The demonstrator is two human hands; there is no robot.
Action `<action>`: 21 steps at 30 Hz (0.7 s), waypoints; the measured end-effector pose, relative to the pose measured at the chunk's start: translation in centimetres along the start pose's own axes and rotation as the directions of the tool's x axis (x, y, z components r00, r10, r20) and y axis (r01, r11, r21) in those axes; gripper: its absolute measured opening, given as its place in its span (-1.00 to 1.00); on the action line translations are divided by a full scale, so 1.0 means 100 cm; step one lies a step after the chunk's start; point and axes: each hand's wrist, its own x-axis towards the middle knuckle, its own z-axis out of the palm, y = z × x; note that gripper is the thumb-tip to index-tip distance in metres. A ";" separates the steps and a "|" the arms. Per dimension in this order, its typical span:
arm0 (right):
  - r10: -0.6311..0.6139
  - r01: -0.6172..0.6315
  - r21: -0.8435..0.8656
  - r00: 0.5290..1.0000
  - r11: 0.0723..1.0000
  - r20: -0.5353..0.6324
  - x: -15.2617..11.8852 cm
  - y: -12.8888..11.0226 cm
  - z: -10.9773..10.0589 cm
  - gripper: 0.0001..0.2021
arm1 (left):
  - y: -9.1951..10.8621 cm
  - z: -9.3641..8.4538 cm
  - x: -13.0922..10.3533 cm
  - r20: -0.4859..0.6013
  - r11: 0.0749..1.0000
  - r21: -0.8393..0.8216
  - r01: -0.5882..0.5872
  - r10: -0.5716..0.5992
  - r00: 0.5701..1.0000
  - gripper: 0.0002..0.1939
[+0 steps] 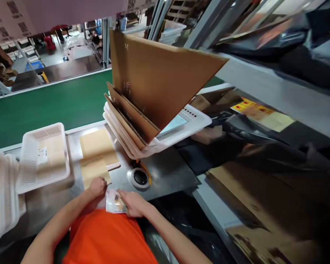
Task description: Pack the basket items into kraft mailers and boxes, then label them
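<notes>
My left hand (pixel 98 186) is closed at the near edge of a brown kraft envelope (pixel 93 169), its fingers curled on the paper. In my right hand (pixel 135 203) is a small clear plastic packet (pixel 113 202) with a dark mark or label on it. The packet is just right of my left hand, close to my body. Another kraft envelope (pixel 96 142) lies beyond the first on the metal table (pixel 165 178). A roll of tape (pixel 139 178) sits to the right of the envelopes.
A white basket (pixel 64 161) holding a labelled brown envelope stands at left, beside stacked baskets (pixel 8 198). Tilted white trays hold upright cardboard sheets (pixel 159 77). Behind runs a green conveyor belt (pixel 44 104). Cardboard (pixel 253 190) and dark plastic bags fill the right side.
</notes>
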 end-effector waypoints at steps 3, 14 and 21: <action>-0.017 0.020 -0.069 0.999 0.997 0.033 -0.001 -0.003 -0.006 -0.01 | -0.006 -0.001 0.001 -0.014 0.999 -0.036 0.000 -0.001 1.000 -0.64; -0.151 0.147 -0.212 0.989 0.966 -0.001 0.009 0.002 -0.014 -0.11 | -0.008 0.004 0.004 -0.076 0.992 -0.128 0.001 -0.011 0.997 -0.75; -0.358 0.350 -0.310 0.933 0.884 0.033 0.037 0.011 -0.028 -0.13 | -0.014 0.006 0.005 -0.078 0.993 -0.115 -0.036 0.027 0.997 -0.80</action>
